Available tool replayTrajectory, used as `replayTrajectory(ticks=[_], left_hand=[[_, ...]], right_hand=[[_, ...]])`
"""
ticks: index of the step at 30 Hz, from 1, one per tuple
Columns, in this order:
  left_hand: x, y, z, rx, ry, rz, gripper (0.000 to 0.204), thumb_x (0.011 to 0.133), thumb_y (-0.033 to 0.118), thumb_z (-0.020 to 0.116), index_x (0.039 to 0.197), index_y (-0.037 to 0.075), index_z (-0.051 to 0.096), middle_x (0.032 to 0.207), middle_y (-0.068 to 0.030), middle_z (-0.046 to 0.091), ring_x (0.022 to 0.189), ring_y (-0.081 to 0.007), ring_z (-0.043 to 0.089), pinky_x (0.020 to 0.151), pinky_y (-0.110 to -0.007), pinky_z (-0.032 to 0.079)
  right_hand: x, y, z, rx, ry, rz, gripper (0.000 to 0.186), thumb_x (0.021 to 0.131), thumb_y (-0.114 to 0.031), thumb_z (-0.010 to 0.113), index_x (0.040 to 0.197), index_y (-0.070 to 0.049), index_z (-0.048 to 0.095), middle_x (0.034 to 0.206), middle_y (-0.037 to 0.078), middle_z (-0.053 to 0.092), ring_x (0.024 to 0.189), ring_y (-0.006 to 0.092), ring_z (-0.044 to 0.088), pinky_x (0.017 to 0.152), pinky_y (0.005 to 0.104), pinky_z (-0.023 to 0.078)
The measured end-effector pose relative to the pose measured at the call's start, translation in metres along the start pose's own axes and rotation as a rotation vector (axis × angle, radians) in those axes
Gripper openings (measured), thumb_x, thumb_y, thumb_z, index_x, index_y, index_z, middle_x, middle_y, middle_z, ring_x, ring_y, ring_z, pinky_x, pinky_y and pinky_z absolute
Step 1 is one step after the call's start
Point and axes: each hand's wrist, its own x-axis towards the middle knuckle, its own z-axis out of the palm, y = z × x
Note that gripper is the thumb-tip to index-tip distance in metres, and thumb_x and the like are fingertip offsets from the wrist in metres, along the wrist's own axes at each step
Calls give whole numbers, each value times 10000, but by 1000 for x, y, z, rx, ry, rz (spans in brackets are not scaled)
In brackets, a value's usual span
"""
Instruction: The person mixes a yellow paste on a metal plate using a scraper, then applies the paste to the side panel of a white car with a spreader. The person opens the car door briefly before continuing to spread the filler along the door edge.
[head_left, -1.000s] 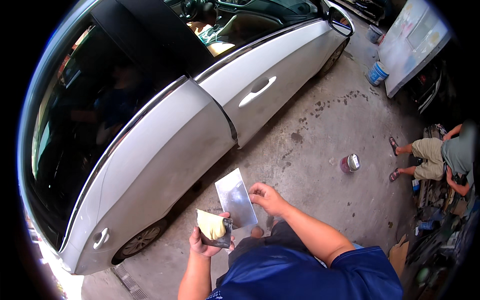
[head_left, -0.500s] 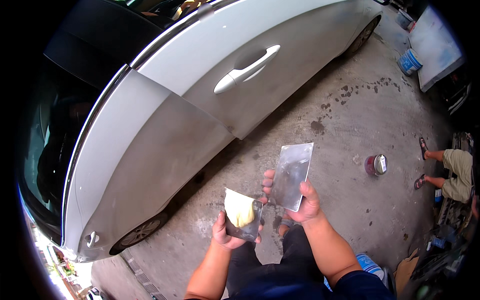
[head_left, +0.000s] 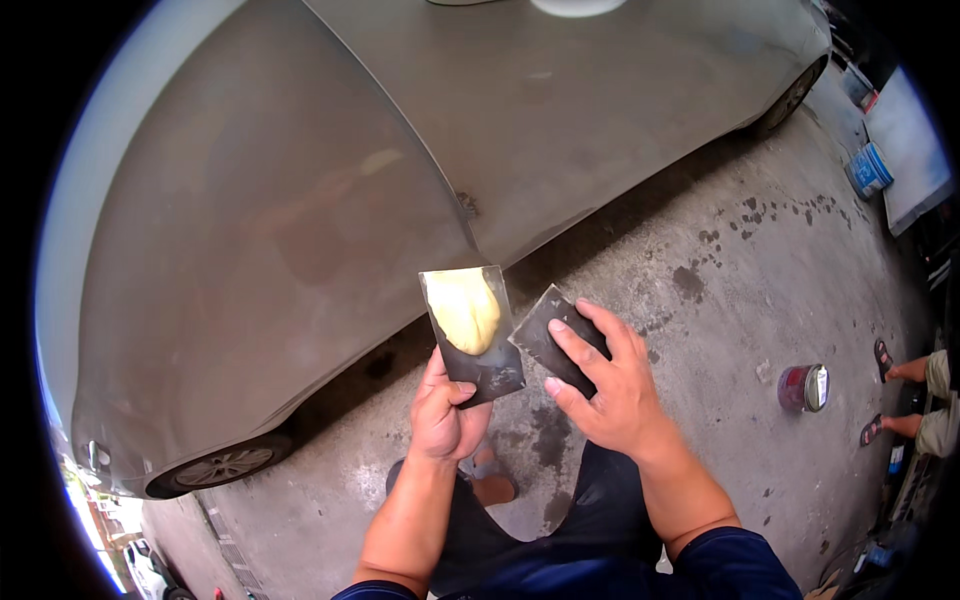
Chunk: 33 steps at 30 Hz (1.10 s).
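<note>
Yellow putty on left hand's plate; right hand's spreader touching.

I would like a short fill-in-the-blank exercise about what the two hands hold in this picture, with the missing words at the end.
1. The left hand holds a dark flat board that carries a lump of pale ______ putty.
2. The right hand holds a dark flat spreader whose edge touches the ______.
3. Behind both hands stands a grey ______.
4. A small round tin lies on the concrete floor on the person's ______ side.

Missing words: yellow; board; car; right
</note>
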Motion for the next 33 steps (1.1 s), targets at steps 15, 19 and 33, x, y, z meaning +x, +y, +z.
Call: replayTrajectory(ticks=[15, 19, 33], left_hand=[[-24, -19, -12, 704, 28, 320, 743, 724, -163, 289, 1452, -18, 310, 1416, -115, 437, 1313, -186, 409, 1073, -276, 305], [-25, -18, -23, 703, 28, 504, 703, 713, -152, 324, 1408, -53, 353, 1396, -133, 457, 1301, -235, 436, 1104, -351, 309], [-43, -20, -82, -11, 125, 186, 756, 604, -96, 392, 1358, -51, 415, 1342, -170, 513, 1275, -292, 470, 1124, -426, 310]], right_hand=[[-26, 42, 43, 211, -230, -39, 474, 802, -248, 706, 1255, -142, 609, 1324, 167, 502, 1163, 350, 508, 997, 420, 386], [-8, 78, 44, 602, -30, 158, 454, 868, -244, 630, 1285, -72, 574, 1326, 158, 505, 1185, 303, 522, 1010, 367, 401], [127, 94, 18, -807, 245, -825, 527, 714, -57, 635, 1190, -283, 607, 1434, -26, 408, 1242, 302, 411, 1078, 469, 277]])
